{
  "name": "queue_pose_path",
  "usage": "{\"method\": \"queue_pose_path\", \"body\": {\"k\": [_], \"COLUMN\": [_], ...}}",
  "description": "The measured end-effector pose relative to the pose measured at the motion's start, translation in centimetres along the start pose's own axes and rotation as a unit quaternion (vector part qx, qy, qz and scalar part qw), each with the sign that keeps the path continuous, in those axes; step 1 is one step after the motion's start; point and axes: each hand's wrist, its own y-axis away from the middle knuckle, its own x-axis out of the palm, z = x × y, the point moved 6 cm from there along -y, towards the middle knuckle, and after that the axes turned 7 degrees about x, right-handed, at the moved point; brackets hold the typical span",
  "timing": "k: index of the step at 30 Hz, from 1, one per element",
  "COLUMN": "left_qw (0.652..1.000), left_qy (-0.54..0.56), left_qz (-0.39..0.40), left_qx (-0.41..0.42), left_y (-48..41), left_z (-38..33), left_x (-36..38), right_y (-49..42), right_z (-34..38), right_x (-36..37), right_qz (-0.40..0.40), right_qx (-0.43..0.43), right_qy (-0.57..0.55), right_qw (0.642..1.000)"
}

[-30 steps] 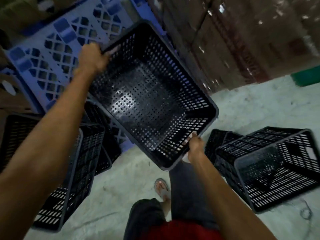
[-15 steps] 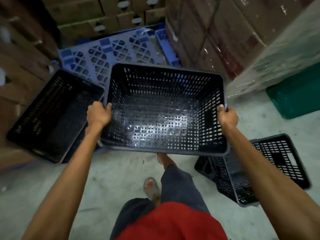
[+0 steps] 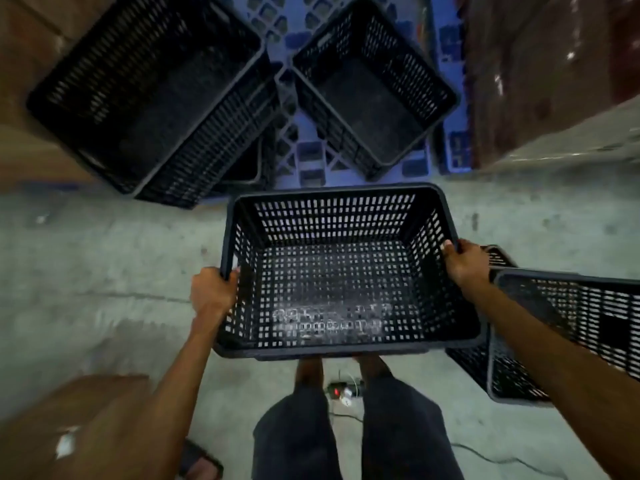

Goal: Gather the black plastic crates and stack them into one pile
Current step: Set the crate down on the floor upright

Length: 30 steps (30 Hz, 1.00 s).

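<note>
Both hands carry one crate (image 3: 343, 271), mouth up and roughly level, just short of the pallet (image 3: 311, 164). The left hand (image 3: 213, 294) curls over its left rim and the right hand (image 3: 464, 263) over its right rim, so the long axis runs hand to hand. The likely target is the pile (image 3: 149, 88) at the pallet's left edge (a second rim shows beneath it). It lies ahead and left of the fingers, nearer the left hand, and sits askew, so nesting probably needs a twist. A lone crate (image 3: 374, 88) overlaps the pallet's right half.
</note>
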Motion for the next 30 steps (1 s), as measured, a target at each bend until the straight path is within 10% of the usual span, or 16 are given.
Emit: {"method": "queue_pose_path", "body": {"k": [14,30], "left_qw": [0.994,0.997], "left_qy": [-0.075,0.029], "left_qz": [-0.046,-0.076], "left_qx": [0.071,-0.009], "left_y": [-19.9,-24.8], "left_z": [7.8,10.2], "left_x": [29.4,39.7], "right_y": [-24.5,-30.5], "right_z": [-7.1,-8.5], "right_x": [25.3,32.1], "right_qz": [-0.090,-0.130], "right_qx": [-0.127,-0.113], "right_qy": [0.121,0.115], "right_qw": [0.980,0.978]}}
